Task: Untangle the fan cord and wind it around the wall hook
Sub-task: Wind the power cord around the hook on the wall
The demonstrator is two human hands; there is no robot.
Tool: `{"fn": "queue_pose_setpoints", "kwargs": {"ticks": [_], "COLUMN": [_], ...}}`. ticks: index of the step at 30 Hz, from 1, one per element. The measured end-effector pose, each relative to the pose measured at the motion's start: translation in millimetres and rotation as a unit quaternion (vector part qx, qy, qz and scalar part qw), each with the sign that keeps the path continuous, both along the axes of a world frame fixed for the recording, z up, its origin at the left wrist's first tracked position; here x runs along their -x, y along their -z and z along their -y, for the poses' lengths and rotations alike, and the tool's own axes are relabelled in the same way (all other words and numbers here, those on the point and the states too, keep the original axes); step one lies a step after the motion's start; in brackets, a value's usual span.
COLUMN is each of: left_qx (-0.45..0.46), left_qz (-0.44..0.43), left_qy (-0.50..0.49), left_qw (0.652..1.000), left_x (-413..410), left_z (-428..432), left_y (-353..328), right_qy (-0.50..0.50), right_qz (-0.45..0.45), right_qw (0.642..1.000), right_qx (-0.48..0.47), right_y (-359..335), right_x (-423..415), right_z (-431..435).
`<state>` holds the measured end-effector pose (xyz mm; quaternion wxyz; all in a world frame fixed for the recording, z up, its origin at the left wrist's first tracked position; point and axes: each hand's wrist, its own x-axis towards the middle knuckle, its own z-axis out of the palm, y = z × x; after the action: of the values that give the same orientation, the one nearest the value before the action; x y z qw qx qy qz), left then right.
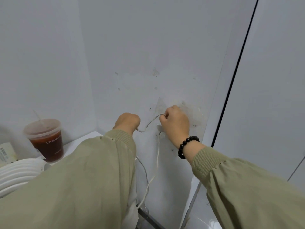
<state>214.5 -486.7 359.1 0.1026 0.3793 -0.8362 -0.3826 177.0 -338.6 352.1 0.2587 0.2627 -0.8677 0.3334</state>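
Observation:
A thin white fan cord (149, 123) runs in a slack curve between my two hands against the grey wall. My left hand (127, 121) is closed on one end of that span. My right hand (175, 123) pinches the other end right at the small white wall hook (159, 127), which my fingers mostly cover. From the hook another length of cord (157, 156) hangs straight down the wall and drops out of sight behind my left sleeve. The white fan (16, 172) shows only as ribbed plastic at the lower left.
A lidded plastic cup of dark tea (45, 140) with a straw stands on a white shelf (79, 142) at the left, next to a paper packet (6, 154). A black vertical strip (234, 76) runs down the wall at the right.

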Motion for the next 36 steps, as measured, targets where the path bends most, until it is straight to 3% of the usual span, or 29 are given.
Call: {"fn": "queue_pose_setpoints", "kwargs": {"ticks": [3, 4, 5, 8, 13, 16, 17, 22, 25, 27, 31, 34, 36], "left_qx": [-0.071, -0.086, -0.102, -0.158, -0.166, -0.152, -0.145, -0.101, -0.11, -0.133, -0.12, -0.11, -0.101], "left_qz": [-0.036, -0.05, -0.065, -0.094, -0.05, -0.038, -0.033, -0.017, -0.009, 0.0, 0.026, 0.029, 0.032], "left_qy": [0.05, 0.066, 0.083, 0.142, 0.198, 0.2, 0.204, 0.243, 0.279, 0.31, 0.347, 0.354, 0.36], "left_qw": [0.996, 0.993, 0.989, 0.973, 0.965, 0.967, 0.968, 0.965, 0.954, 0.941, 0.93, 0.928, 0.927], "left_x": [-2, -2, -2, -6, -11, -12, -12, -12, -15, -19, -34, -43, -48], "left_z": [-15, -19, -22, -28, -41, -44, -45, -54, -60, -65, -75, -83, -89], "left_y": [-4, -4, -3, -6, -6, -6, -6, -20, -34, -44, -63, -73, -79], "right_qy": [-0.01, -0.008, 0.022, 0.041, -0.014, 0.002, -0.009, -0.009, -0.071, -0.166, -0.321, -0.327, -0.326], "right_qz": [-0.099, -0.07, -0.076, 0.017, -0.094, -0.057, -0.03, -0.043, 0.038, 0.191, 0.441, 0.537, 0.564], "right_qw": [0.988, 0.989, 0.991, 0.999, 0.995, 0.986, 0.987, 0.999, 0.996, 0.959, 0.795, 0.686, 0.658], "right_qx": [-0.121, -0.128, -0.11, -0.008, 0.003, 0.157, 0.158, -0.007, 0.025, 0.131, 0.266, 0.366, 0.377], "right_y": [-11, -16, -17, -18, -7, -32, -41, -69, -78, -84, -97, -106, -110], "right_x": [-3, -3, 3, 6, -9, -10, -10, -15, -15, -18, -27, -35, -40], "right_z": [-6, -11, -15, -29, -26, -35, -38, -66, -83, -92, -111, -128, -139]}}
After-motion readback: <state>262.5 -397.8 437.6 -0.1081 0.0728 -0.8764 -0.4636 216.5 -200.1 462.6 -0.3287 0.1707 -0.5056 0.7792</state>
